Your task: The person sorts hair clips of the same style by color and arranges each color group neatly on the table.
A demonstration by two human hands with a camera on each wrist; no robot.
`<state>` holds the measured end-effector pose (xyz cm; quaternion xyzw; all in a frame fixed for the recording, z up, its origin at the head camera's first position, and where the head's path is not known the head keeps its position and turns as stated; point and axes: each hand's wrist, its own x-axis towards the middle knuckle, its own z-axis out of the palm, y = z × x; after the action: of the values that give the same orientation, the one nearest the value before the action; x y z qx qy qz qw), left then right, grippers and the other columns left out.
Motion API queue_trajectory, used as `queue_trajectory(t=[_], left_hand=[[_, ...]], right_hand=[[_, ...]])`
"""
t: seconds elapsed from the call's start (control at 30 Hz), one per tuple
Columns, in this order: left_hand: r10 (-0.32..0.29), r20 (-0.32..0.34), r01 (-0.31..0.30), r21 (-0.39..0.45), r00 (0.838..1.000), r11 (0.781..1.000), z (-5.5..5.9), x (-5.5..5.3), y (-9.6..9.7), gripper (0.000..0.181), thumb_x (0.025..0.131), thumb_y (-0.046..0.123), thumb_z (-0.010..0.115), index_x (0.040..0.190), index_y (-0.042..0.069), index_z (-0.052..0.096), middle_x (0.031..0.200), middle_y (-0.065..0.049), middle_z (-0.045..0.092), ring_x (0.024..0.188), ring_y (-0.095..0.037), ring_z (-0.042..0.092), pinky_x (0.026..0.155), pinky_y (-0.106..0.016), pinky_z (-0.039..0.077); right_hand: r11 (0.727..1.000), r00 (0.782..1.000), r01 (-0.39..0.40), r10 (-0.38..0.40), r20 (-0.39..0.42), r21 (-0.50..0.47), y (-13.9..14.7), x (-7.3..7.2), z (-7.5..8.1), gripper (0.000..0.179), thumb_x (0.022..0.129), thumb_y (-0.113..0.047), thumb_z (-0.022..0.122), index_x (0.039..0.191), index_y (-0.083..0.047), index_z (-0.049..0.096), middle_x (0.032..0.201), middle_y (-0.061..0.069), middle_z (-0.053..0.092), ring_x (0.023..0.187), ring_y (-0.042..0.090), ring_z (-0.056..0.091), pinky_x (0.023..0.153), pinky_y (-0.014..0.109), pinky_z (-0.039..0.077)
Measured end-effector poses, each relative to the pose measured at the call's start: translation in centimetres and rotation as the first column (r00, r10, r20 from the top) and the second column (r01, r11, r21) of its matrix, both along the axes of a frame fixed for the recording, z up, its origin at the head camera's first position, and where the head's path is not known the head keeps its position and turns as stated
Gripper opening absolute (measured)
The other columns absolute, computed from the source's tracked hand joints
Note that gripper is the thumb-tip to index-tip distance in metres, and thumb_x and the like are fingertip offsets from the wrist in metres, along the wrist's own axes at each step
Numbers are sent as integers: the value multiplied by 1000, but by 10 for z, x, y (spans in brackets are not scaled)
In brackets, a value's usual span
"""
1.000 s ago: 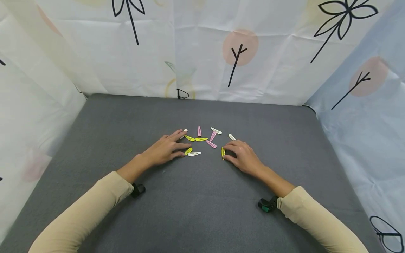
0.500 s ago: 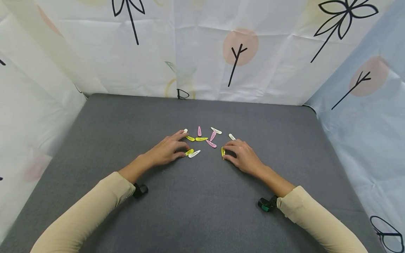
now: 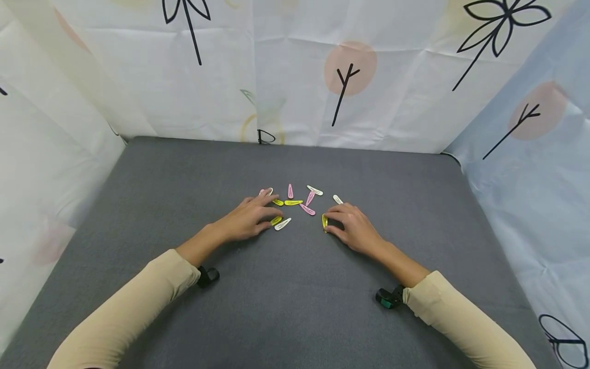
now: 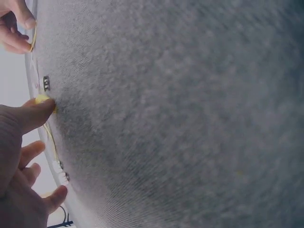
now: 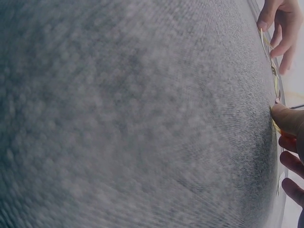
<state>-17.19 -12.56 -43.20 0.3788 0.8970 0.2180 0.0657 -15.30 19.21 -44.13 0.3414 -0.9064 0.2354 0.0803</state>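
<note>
In the head view my left hand point(image 3: 246, 218) pinches a yellow snap hair clip point(image 3: 276, 221) between thumb and index finger, low over the cloth. The left wrist view shows that thumb point(image 4: 40, 111) against the clip. A white hair clip point(image 3: 283, 224) lies just right of it. The other left fingers spread over another yellow clip point(image 3: 278, 202) and a partly covered white clip point(image 3: 270, 190). Further right, my right hand point(image 3: 352, 225) pinches a yellow hair clip point(image 3: 324, 222) by its two ends, thumb near and index finger far.
Pink clips point(image 3: 307, 209) and a yellow clip point(image 3: 293, 203) lie between the hands. Another white clip point(image 3: 315, 190) touches a pink one behind them, and one more white clip point(image 3: 338, 199) lies beyond the right fingers. Patterned cloth point(image 3: 295, 77) hangs behind the grey table point(image 3: 286, 307).
My left hand has shifted slightly right, its fingers reaching further over the clips. The white clip beside it has turned from level to slanted. My right hand stays put with its clip.
</note>
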Motion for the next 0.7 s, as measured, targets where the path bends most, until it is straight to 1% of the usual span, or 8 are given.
queue_trajectory(t=[0.07, 0.13, 0.27, 0.37, 0.43, 0.5, 0.6, 0.7], left_hand=[[8, -22, -8, 23, 1000, 1000, -2, 0, 0, 36, 90, 10, 74, 125, 15, 69, 149, -19, 46, 147, -41, 24, 104, -67, 30], [14, -44, -11, 57, 999, 998, -4, 0, 1, 33, 89, 9, 75, 122, 12, 70, 143, -18, 52, 143, -40, 33, 103, -64, 34], [33, -82, -23, 114, 996, 993, -6, 0, 1, 30, 86, 6, 77, 116, 7, 72, 122, -10, 67, 123, -28, 57, 96, -54, 43], [49, -81, -37, 140, 995, 989, -7, 0, 2, 27, 86, 5, 77, 112, 6, 74, 110, -4, 72, 106, -20, 66, 91, -47, 48], [57, -68, -45, 162, 996, 986, -6, 0, 3, 24, 86, 3, 77, 110, 5, 75, 106, -3, 73, 101, -18, 68, 89, -43, 50], [79, -31, -72, 184, 996, 980, -5, 0, 3, 21, 87, 3, 76, 108, 5, 76, 100, -1, 74, 94, -16, 68, 84, -40, 51], [135, 31, -138, 221, 990, 965, -3, 0, 1, 18, 87, 4, 76, 105, 6, 77, 91, 2, 73, 83, -12, 66, 78, -36, 51], [201, 81, -215, 252, 976, 943, -1, -2, -2, 14, 86, 5, 77, 101, 6, 77, 84, 4, 72, 77, -10, 63, 73, -35, 49]], right_hand=[[1000, 1000, 1, -1, 2, -3, 0, 0, 0, 28, 83, -16, 81, 108, -3, 75, 108, 8, 70, 106, 26, 62, 91, 46, 47], [1000, 1000, 3, -3, 4, -5, 0, 0, -1, 28, 83, -16, 81, 108, -3, 75, 108, 9, 70, 106, 27, 62, 91, 46, 47], [1000, 1000, 1, -1, 5, -7, 0, 0, 0, 28, 83, -16, 82, 108, -3, 75, 108, 8, 70, 106, 26, 62, 91, 46, 47], [1000, 1000, -1, 1, 5, -6, 0, 0, 0, 28, 83, -16, 82, 108, -4, 75, 108, 8, 70, 106, 26, 62, 91, 46, 46], [1000, 1000, -1, 1, 5, -4, 0, 0, 0, 28, 83, -16, 82, 108, -4, 75, 109, 8, 70, 106, 26, 62, 91, 46, 46], [1000, 1000, 0, 0, 9, -6, 0, 0, 0, 28, 83, -16, 82, 107, -4, 76, 108, 8, 70, 106, 26, 62, 91, 46, 46], [1000, 1000, 0, 0, 13, -7, 0, 0, -1, 28, 83, -16, 82, 108, -4, 75, 109, 8, 70, 106, 26, 62, 92, 46, 46], [1000, 1000, -1, 1, 16, -8, 0, 0, -1, 28, 84, -16, 81, 108, -3, 75, 109, 8, 70, 107, 26, 62, 92, 46, 46]])
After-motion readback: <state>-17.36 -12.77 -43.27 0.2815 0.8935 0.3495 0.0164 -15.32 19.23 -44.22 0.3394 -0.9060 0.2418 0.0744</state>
